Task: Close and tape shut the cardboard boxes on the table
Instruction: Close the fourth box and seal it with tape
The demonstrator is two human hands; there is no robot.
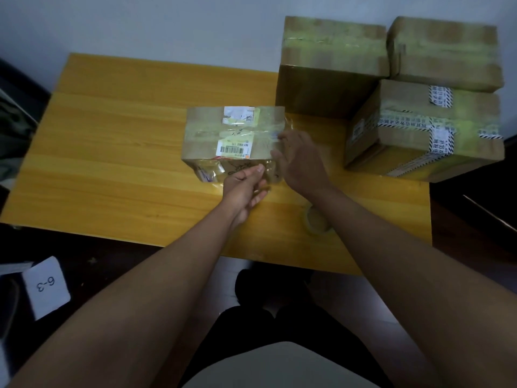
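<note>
A small closed cardboard box (232,135) with white labels and clear tape over its top lies in the middle of the wooden table (112,152). My left hand (243,189) is at the box's near face, thumb against the glossy tape there and the other fingers loosely curled. My right hand (300,161) is at the box's right end with its fingers spread, their tips touching the tape at the top right edge. A roll of clear tape (317,221) lies on the table beside my right forearm.
Three larger taped cardboard boxes stand at the table's back right: one tall (330,65), one behind it (444,51), one with printed tape (425,133). A white card marked 6-3 (46,287) lies low at the left. The wall runs behind the table.
</note>
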